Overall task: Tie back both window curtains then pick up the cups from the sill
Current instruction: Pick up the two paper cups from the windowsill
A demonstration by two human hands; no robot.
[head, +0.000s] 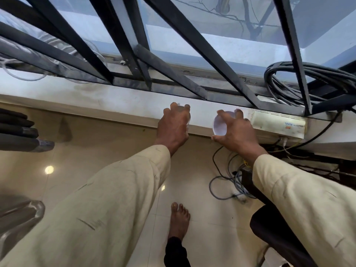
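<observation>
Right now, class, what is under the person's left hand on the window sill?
A pale cup: only slivers of it show between the fingers and beside the left hand, which grips it from above. Its inside and base are covered.

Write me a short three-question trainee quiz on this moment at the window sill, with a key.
1. True or false: the right hand grips a white cup that stands on the sill.
2. Multiple choice: what lies on the sill just to the right of that cup? A) a white box with cables B) a stack of books C) a plant pot
3. Short answer: which hand almost wholly hides the second cup?

Key: 1 true; 2 A; 3 the left hand, whose fingers curl over the cup from above.
</observation>
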